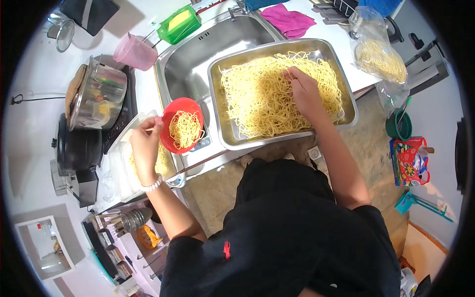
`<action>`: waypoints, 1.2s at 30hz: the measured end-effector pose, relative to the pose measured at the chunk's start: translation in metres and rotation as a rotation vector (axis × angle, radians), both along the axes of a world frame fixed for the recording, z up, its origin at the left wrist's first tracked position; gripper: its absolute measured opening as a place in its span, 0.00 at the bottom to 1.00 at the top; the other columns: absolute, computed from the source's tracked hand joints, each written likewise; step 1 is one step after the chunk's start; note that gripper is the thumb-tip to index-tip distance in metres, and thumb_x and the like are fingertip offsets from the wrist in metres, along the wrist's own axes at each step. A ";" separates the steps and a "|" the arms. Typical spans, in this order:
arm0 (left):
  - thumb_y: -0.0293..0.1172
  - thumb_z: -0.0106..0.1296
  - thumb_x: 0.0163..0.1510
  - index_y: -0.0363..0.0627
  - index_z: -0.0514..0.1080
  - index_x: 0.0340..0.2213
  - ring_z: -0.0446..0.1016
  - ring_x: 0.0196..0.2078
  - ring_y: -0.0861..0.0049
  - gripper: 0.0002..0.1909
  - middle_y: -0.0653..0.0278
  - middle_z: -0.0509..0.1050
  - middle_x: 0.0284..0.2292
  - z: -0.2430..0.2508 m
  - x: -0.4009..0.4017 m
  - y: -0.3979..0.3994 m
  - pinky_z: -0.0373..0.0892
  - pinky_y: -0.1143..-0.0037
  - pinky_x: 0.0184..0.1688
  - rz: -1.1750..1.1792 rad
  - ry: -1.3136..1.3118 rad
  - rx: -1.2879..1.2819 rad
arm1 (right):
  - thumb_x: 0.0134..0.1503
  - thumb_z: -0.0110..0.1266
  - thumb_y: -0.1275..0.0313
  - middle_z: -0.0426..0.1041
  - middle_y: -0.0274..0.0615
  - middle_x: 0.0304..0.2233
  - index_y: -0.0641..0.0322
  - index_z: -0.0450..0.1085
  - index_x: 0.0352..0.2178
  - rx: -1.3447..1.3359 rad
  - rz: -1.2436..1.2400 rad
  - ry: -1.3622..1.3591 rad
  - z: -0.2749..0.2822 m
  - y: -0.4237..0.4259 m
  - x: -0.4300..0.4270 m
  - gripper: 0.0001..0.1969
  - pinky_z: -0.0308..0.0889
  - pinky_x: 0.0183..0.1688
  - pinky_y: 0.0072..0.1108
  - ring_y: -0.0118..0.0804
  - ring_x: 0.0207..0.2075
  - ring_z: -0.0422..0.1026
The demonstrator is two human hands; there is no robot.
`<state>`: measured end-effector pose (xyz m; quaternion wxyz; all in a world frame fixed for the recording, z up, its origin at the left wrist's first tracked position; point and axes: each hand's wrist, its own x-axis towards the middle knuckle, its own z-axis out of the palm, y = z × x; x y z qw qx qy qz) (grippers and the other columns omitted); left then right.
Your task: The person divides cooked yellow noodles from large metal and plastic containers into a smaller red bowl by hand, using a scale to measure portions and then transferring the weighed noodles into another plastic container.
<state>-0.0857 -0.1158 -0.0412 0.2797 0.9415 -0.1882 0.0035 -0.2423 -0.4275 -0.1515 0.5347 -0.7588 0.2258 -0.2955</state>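
My left hand (146,139), with a pale beaded bracelet on its wrist, has its fingers curled together at the left rim of a red plastic bowl (167,137). A small yellowish bit shows between these fingers; whether they grip the rim is unclear. Yellow noodles (184,128) lie in the bowl, which sits on a digital kitchen scale (203,143). To the right, a large rectangular steel tray (351,100) holds a wide heap of yellow noodles (259,100). My right hand (305,91) is in the heap's upper right, fingertips pinched on strands and partly hidden.
Below my left hand is a plastic-lined container (124,182) with more noodles (163,161). A steel sink (189,70) lies behind the tray. A large steel pot (111,83) stands at left. Bagged noodles (381,61) rest by the right counter edge. A pink cloth (288,20) lies behind.
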 end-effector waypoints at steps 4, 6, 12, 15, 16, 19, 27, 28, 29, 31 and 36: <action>0.31 0.55 0.49 0.34 0.75 0.33 0.76 0.28 0.77 0.12 0.56 0.77 0.26 -0.035 -0.005 -0.003 0.69 0.78 0.34 0.019 0.087 -0.065 | 0.51 0.38 0.76 0.70 0.54 0.26 0.69 0.67 0.34 -0.012 0.026 0.063 0.002 -0.001 -0.002 0.12 0.64 0.35 0.27 0.44 0.28 0.70; 0.34 0.56 0.49 0.35 0.76 0.32 0.76 0.27 0.74 0.13 0.55 0.77 0.26 -0.042 -0.008 -0.015 0.69 0.77 0.33 0.105 0.033 0.067 | 0.51 0.39 0.77 0.69 0.52 0.24 0.69 0.67 0.33 0.042 0.016 0.077 0.005 0.000 -0.001 0.11 0.64 0.33 0.25 0.40 0.26 0.69; 0.35 0.53 0.52 0.35 0.75 0.30 0.73 0.23 0.79 0.12 0.62 0.76 0.22 -0.033 0.009 0.001 0.67 0.78 0.29 0.123 -0.055 -0.188 | 0.54 0.39 0.78 0.68 0.50 0.22 0.69 0.67 0.32 0.014 0.051 -0.026 0.001 0.003 0.002 0.09 0.63 0.30 0.24 0.35 0.24 0.67; 0.33 0.48 0.56 0.37 0.71 0.30 0.69 0.24 0.84 0.10 0.67 0.74 0.25 0.002 0.005 -0.008 0.65 0.82 0.29 0.131 -0.018 -0.453 | 0.55 0.37 0.78 0.64 0.32 0.21 0.63 0.69 0.34 -0.027 0.043 0.022 0.000 -0.002 -0.001 0.11 0.61 0.24 0.15 0.19 0.21 0.61; 0.32 0.46 0.56 0.38 0.70 0.31 0.69 0.27 0.83 0.09 0.65 0.74 0.29 0.011 0.004 -0.011 0.65 0.81 0.31 0.159 0.002 -0.426 | 0.55 0.37 0.78 0.64 0.32 0.21 0.63 0.69 0.34 -0.024 0.040 0.017 0.002 -0.002 -0.001 0.11 0.61 0.24 0.15 0.19 0.21 0.61; 0.32 0.47 0.55 0.36 0.71 0.31 0.70 0.26 0.82 0.10 0.63 0.74 0.27 0.002 0.013 -0.009 0.65 0.80 0.30 0.048 -0.048 -0.313 | 0.54 0.39 0.76 0.68 0.52 0.23 0.68 0.67 0.32 0.052 0.019 0.085 0.005 -0.001 -0.001 0.09 0.63 0.32 0.25 0.38 0.26 0.69; 0.33 0.54 0.46 0.36 0.77 0.25 0.75 0.24 0.67 0.11 0.50 0.75 0.20 -0.039 0.003 -0.028 0.69 0.72 0.30 0.100 -0.009 0.332 | 0.52 0.41 0.75 0.70 0.55 0.27 0.70 0.66 0.31 -0.069 0.010 0.005 0.008 0.002 -0.005 0.09 0.64 0.36 0.31 0.51 0.31 0.70; 0.33 0.55 0.46 0.37 0.77 0.25 0.75 0.23 0.68 0.11 0.50 0.74 0.19 -0.035 0.004 -0.025 0.68 0.73 0.29 0.094 -0.012 0.268 | 0.52 0.41 0.75 0.70 0.55 0.27 0.70 0.66 0.31 -0.066 -0.002 0.003 0.007 0.002 -0.005 0.09 0.64 0.36 0.31 0.51 0.31 0.70; 0.34 0.56 0.45 0.37 0.77 0.25 0.75 0.22 0.70 0.10 0.51 0.74 0.18 -0.031 0.006 -0.022 0.68 0.73 0.29 0.090 -0.014 0.204 | 0.52 0.41 0.75 0.70 0.55 0.27 0.70 0.66 0.31 -0.086 0.004 -0.019 0.006 0.001 -0.004 0.09 0.64 0.36 0.31 0.51 0.31 0.70; 0.32 0.56 0.46 0.36 0.77 0.27 0.73 0.21 0.78 0.10 0.53 0.74 0.18 -0.016 0.007 -0.015 0.67 0.76 0.28 0.097 0.007 0.114 | 0.52 0.41 0.75 0.70 0.56 0.27 0.70 0.66 0.31 -0.106 0.019 -0.039 0.006 0.002 -0.004 0.09 0.64 0.35 0.31 0.51 0.31 0.70; 0.29 0.55 0.51 0.34 0.76 0.29 0.65 0.22 0.88 0.09 0.67 0.74 0.21 0.029 0.000 -0.008 0.63 0.84 0.26 0.155 -0.155 -0.269 | 0.51 0.42 0.75 0.69 0.55 0.26 0.70 0.65 0.30 -0.103 0.004 -0.038 0.007 0.003 -0.002 0.08 0.63 0.34 0.32 0.51 0.30 0.69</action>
